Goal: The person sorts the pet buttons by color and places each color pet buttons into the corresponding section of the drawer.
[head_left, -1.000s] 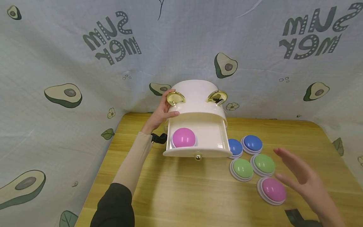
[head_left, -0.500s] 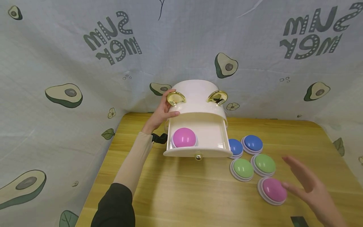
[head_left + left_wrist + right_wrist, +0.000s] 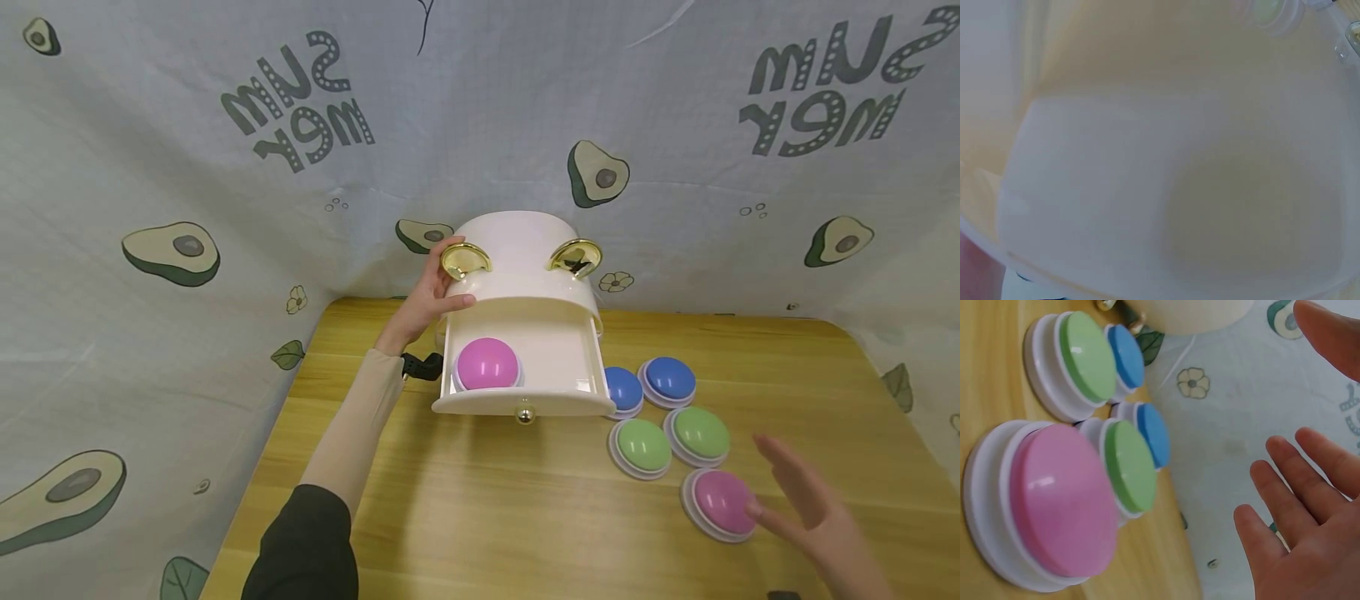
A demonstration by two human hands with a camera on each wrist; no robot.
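A white rounded box [image 3: 517,258] with two gold ear-like pieces stands at the back of the table, its drawer [image 3: 558,403] pulled out. My left hand [image 3: 422,307] grips the box's left side, thumb on the front edge, fingers beside the gold ear. Inside the drawer, at the left, sits a pink dome button [image 3: 487,364] on a white base. My right hand [image 3: 817,521] hovers just right of another pink dome button [image 3: 723,502], holding nothing. In the right wrist view its fingers [image 3: 1291,525] are spread, apart from the pink button [image 3: 1066,500].
Two green dome buttons [image 3: 643,444] and two blue ones [image 3: 670,378] lie right of the drawer; the drawer front partly covers one blue button. Behind the wooden table [image 3: 480,508] hangs a patterned cloth [image 3: 480,100]. In the left wrist view, pale surfaces fill most of the picture.
My right hand has moved toward the front of the table and slightly right, from beside a green button to beside the pink one. The left hand and the box stay put.
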